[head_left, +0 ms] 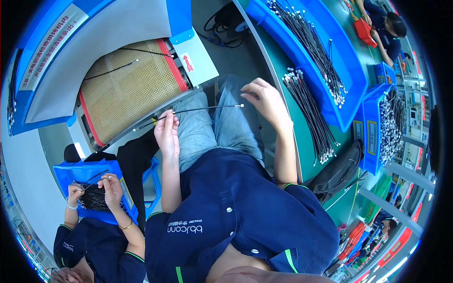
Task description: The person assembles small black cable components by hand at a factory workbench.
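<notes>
A thin black cable (203, 109) with a pale connector at its right end is pinched between the thumb and fingers of my left hand (167, 134). It stretches across above my lap, its other end sticking out to the left of that hand. My right hand (269, 104) is raised just beyond the connector end, fingers bent and apart, with nothing visible in them. On the green table to the right, nearest that hand, lies a bundle of similar black cables (311, 115). More cables (309, 40) fill part of a long blue tray (351, 101).
At left, a mesh conveyor belt (127, 89) with red edges carries a few cables beneath a blue-and-grey hood. A co-worker (94, 245) at lower left handles a cable over a blue bin (127, 200). A black mesh pouch (337, 172) and another cable-filled blue bin (370, 134) stand right.
</notes>
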